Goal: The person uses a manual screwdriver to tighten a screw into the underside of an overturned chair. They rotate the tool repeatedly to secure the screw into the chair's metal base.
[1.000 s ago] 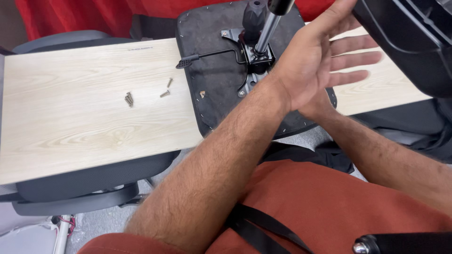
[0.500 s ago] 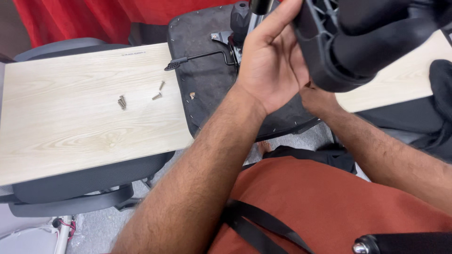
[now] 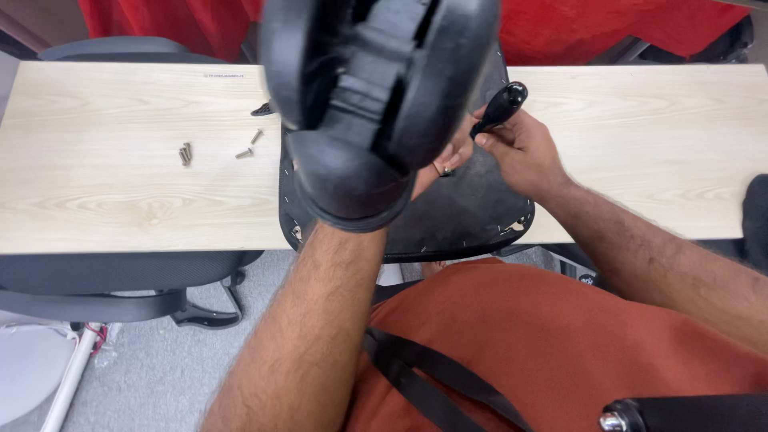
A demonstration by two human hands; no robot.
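A big black plastic chair part (image 3: 376,104) hangs close to the camera and blocks the middle of the view. My left forearm runs up under it. Only a few fingers of my left hand (image 3: 446,158) show past its right edge, so its grip is hidden. Just right of that, my right hand (image 3: 524,152) is closed around a black lever (image 3: 501,108). Below both hands, the black underside of a chair seat (image 3: 468,212) lies on the pale wooden table (image 3: 120,200).
Several small screws (image 3: 186,154) lie loose on the table left of the seat, with a small dark fitting (image 3: 262,109) near them. A grey chair (image 3: 120,276) stands under the table's front edge. Red cloth (image 3: 624,28) hangs behind. A black bar with a chrome end (image 3: 680,414) is at bottom right.
The black chair part has swung left across the view and now covers most of my left hand. My right hand has come up over the seat and closed on the black lever.
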